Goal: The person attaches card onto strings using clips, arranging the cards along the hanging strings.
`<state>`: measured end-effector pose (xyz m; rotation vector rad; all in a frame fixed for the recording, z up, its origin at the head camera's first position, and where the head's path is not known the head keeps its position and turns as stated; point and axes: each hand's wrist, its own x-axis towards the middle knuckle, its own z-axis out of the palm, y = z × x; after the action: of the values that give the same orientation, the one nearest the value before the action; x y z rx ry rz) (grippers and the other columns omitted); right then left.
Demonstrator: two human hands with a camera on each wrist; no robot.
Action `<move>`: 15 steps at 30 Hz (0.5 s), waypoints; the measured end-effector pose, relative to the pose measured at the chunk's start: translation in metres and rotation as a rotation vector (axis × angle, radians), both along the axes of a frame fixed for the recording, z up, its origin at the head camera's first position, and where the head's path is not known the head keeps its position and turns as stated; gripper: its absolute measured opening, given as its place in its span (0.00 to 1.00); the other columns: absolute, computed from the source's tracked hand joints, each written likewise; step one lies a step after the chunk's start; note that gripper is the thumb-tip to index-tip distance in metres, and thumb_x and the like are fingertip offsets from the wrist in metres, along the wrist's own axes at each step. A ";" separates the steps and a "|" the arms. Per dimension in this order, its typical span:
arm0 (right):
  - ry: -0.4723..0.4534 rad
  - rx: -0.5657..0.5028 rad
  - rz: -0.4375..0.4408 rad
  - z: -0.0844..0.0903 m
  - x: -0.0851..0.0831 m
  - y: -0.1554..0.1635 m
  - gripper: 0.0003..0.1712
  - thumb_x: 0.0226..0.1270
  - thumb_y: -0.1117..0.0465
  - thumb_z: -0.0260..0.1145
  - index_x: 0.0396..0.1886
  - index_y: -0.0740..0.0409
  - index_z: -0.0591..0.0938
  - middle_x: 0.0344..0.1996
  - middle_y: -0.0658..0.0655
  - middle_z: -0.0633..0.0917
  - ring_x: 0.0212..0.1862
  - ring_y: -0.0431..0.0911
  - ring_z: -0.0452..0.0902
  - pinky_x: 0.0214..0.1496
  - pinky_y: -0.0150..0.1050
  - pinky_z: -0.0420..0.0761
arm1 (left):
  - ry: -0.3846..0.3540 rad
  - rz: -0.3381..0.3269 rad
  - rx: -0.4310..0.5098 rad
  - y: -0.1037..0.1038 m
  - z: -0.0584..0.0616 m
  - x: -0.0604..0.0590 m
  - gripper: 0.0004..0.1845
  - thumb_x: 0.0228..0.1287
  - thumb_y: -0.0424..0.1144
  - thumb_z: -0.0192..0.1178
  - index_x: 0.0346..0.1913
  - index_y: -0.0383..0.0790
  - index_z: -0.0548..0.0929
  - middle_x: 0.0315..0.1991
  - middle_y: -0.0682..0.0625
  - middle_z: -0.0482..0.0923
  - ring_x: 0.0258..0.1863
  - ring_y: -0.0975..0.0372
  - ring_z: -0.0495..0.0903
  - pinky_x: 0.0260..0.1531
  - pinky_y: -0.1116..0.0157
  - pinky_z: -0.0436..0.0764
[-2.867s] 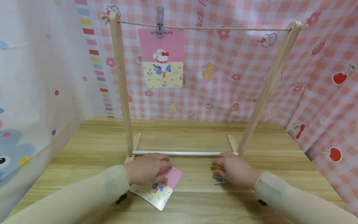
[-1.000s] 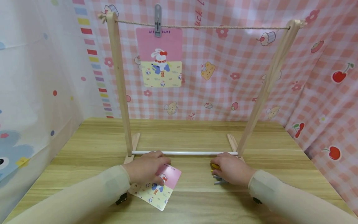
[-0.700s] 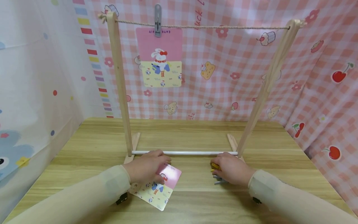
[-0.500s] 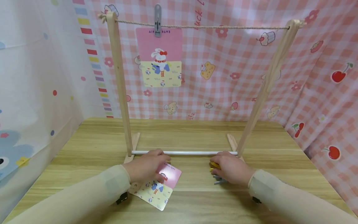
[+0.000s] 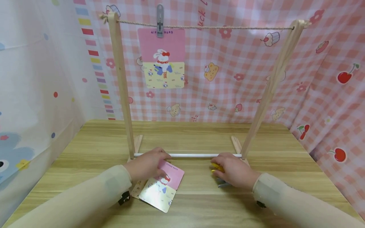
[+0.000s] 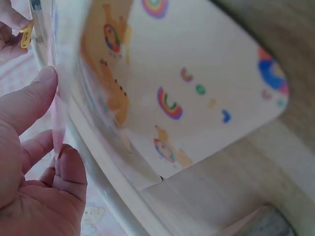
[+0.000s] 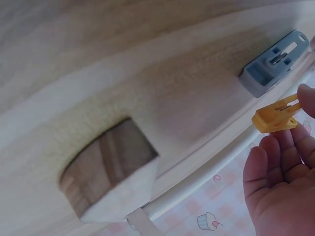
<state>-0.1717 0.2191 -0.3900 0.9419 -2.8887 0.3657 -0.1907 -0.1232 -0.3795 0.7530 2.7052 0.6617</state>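
Note:
In the head view, my left hand [image 5: 148,166] pinches the upper part of a pink and yellow bunny card [image 5: 174,175]. Beneath it, a second card with rainbows and giraffes [image 6: 197,132] lies on the table, partly covered in the head view. My right hand [image 5: 236,171] pinches a yellow clothespin [image 7: 275,117] by its handle end, between thumb and fingers. A blue-grey clothespin [image 7: 268,69] rests on the table beside that hand, mostly hidden by it in the head view.
A wooden frame [image 5: 123,85] with a white crossbar [image 5: 196,155] stands just beyond both hands. Across its top runs a twine line [image 5: 233,28], where a grey clothespin [image 5: 160,20] holds a matching bunny card [image 5: 162,41]. Patterned cloth [image 5: 216,95] hangs behind.
The bunny card has shifted away from the card beneath, its near edge lifting, as my left hand moved slightly forward. My right hand has drawn the yellow clothespin slightly leftward and up.

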 end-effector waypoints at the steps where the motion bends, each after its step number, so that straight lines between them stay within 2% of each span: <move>1: 0.003 -0.005 -0.002 0.000 0.000 0.000 0.20 0.67 0.58 0.77 0.56 0.58 0.86 0.44 0.50 0.87 0.51 0.47 0.82 0.53 0.46 0.84 | 0.005 0.002 0.000 0.000 0.000 -0.001 0.34 0.60 0.40 0.79 0.69 0.40 0.80 0.59 0.50 0.78 0.46 0.65 0.78 0.51 0.64 0.84; 4: 0.009 -0.023 -0.001 -0.001 0.001 -0.002 0.20 0.68 0.58 0.76 0.57 0.58 0.85 0.46 0.51 0.88 0.53 0.48 0.83 0.56 0.48 0.84 | 0.030 0.005 0.003 -0.001 0.000 -0.004 0.30 0.61 0.40 0.78 0.66 0.40 0.82 0.56 0.52 0.80 0.46 0.65 0.78 0.54 0.61 0.83; 9: 0.014 -0.059 0.021 0.001 0.002 -0.004 0.21 0.69 0.59 0.75 0.59 0.59 0.84 0.46 0.50 0.88 0.52 0.47 0.82 0.54 0.47 0.84 | 0.035 0.008 0.025 -0.001 0.000 -0.006 0.25 0.62 0.39 0.77 0.61 0.41 0.84 0.52 0.53 0.81 0.46 0.64 0.78 0.54 0.60 0.82; 15: 0.042 -0.079 0.035 0.001 0.003 -0.007 0.23 0.69 0.59 0.75 0.61 0.60 0.84 0.47 0.51 0.87 0.54 0.48 0.82 0.56 0.48 0.84 | 0.036 0.027 0.053 0.002 0.004 -0.006 0.21 0.66 0.40 0.75 0.59 0.43 0.85 0.53 0.53 0.84 0.48 0.64 0.80 0.58 0.59 0.83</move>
<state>-0.1685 0.2122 -0.3891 0.9760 -2.8011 0.4528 -0.1966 -0.1216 -0.3754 0.7493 2.7454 0.7353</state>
